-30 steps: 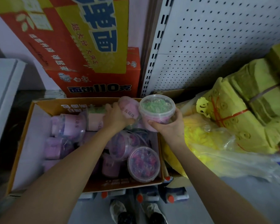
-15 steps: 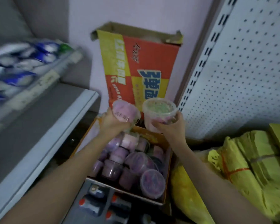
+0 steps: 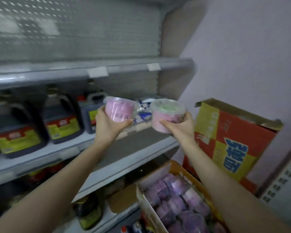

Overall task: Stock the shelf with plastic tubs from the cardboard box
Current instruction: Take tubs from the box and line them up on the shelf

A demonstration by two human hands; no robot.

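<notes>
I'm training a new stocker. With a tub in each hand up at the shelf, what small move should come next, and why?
Probably ease both forward and down onto the bare shelf right of the dark jugs. The left hand grips the pink tub, the right hand the green-topped tub, both held above that gap.
</notes>
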